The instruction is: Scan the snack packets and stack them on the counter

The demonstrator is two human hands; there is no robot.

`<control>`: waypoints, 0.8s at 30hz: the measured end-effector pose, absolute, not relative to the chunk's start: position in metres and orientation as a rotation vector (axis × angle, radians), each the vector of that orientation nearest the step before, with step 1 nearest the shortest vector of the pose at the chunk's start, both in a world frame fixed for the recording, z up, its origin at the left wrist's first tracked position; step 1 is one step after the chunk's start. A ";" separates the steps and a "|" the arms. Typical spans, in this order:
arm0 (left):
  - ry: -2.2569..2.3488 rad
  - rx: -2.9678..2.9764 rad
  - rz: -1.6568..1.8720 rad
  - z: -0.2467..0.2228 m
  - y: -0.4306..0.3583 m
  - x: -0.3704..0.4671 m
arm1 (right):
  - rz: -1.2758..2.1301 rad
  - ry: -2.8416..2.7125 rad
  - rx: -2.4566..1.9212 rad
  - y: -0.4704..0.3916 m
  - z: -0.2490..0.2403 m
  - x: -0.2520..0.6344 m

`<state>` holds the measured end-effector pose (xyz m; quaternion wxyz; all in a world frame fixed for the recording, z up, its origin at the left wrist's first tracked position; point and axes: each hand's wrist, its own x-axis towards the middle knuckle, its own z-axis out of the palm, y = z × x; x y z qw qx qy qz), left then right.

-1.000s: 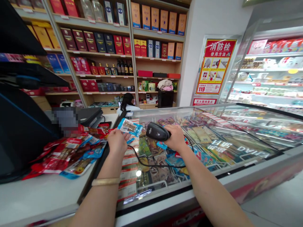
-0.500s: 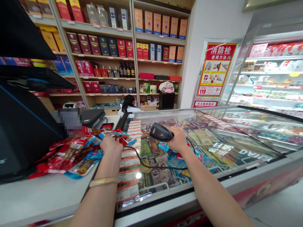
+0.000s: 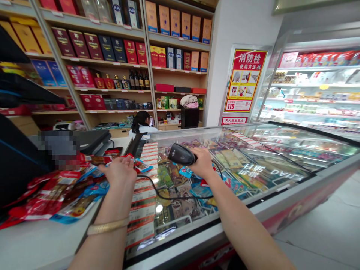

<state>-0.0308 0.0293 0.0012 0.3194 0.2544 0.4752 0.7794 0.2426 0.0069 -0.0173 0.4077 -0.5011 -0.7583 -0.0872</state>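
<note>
My right hand [image 3: 204, 163] is wrapped around a black barcode scanner [image 3: 181, 154], held above the glass top of a freezer [image 3: 264, 204]. From the scanner a black cable [image 3: 165, 197] loops across the glass. Below it lie small blue-and-red packets [image 3: 185, 171], partly hidden by my right hand. My left hand [image 3: 120, 171] is open, its thumb spread, over the far end of a pile of red and blue snack packets [image 3: 63, 189]. Some packets lie just beyond its fingers; whether it touches them I cannot tell.
The pile rests on a white counter [image 3: 36, 240], beside a dark checkout machine [image 3: 17, 165]. A person [image 3: 142, 123] sits behind the freezer. Shelves of boxed bottles [image 3: 112, 48] line the back wall, and a lit display fridge [image 3: 317, 86] stands at the right.
The view has shifted to the right. My left hand's fingers have opened and the thumb has spread away from the packets. My right hand still holds the scanner in much the same place.
</note>
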 end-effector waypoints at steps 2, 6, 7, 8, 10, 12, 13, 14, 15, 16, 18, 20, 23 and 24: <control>1.197 0.558 2.120 0.007 0.023 -0.020 | -0.227 -1.899 -1.268 0.007 -0.017 0.243; 1.270 0.948 1.998 0.006 0.014 0.010 | -0.236 -1.829 -1.278 0.009 -0.018 0.246; 1.295 1.123 1.882 0.002 0.013 0.018 | -0.234 -1.808 -1.278 0.010 -0.017 0.247; 1.305 1.292 1.751 -0.003 0.012 0.026 | -0.229 -1.791 -1.275 0.010 -0.017 0.247; 1.280 1.618 1.505 -0.016 0.010 0.041 | -0.221 -1.770 -1.265 0.011 -0.017 0.248; 1.215 1.955 1.289 -0.030 0.008 0.054 | -0.218 -1.755 -1.259 0.011 -0.017 0.248; 1.180 2.108 1.182 -0.036 0.007 0.060 | -0.217 -1.749 -1.256 0.011 -0.017 0.248; 1.149 2.242 1.070 -0.043 0.006 0.065 | -0.215 -1.744 -1.253 0.011 -0.017 0.248; 1.122 2.352 0.955 -0.048 0.005 0.069 | -0.212 -1.741 -1.252 0.011 -0.017 0.248; 1.103 2.437 0.844 -0.053 0.005 0.073 | -0.209 -1.742 -1.253 0.011 -0.016 0.248; 1.088 2.548 0.661 -0.060 0.004 0.079 | -0.201 -1.754 -1.261 0.011 -0.016 0.248; 1.102 2.610 0.569 -0.064 0.005 0.082 | -0.195 -1.767 -1.272 0.011 -0.015 0.249; 1.171 2.649 0.545 -0.061 0.004 0.083 | -0.194 -1.770 -1.270 0.011 -0.014 0.249; 1.199 2.654 0.538 -0.059 0.003 0.083 | -0.195 -1.768 -1.266 0.010 -0.013 0.249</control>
